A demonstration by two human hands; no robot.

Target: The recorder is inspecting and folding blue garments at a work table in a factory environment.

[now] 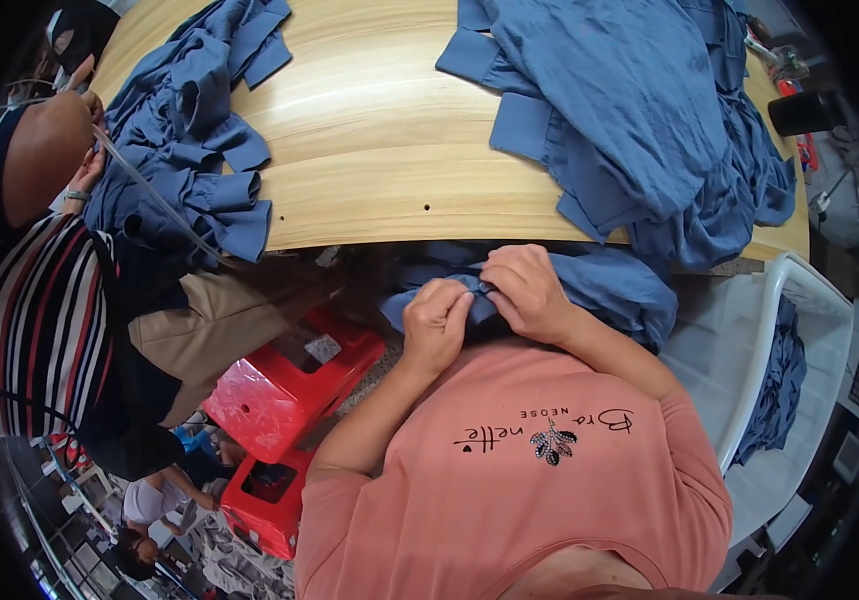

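Left hand (437, 318) and right hand (527, 288) pinch the garment (620, 290) between closed fingertips, at twelve o'clock from the shirt (510, 480) (by the table (380, 150)). Fine fingering seems underway; next calls for steady pinching.

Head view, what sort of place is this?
Most likely a garment workshop or clothing factory. Blue clothes lie piled on a wooden table, more blue fabric sits in a plastic bin, and the left hand and right hand pinch another blue piece.
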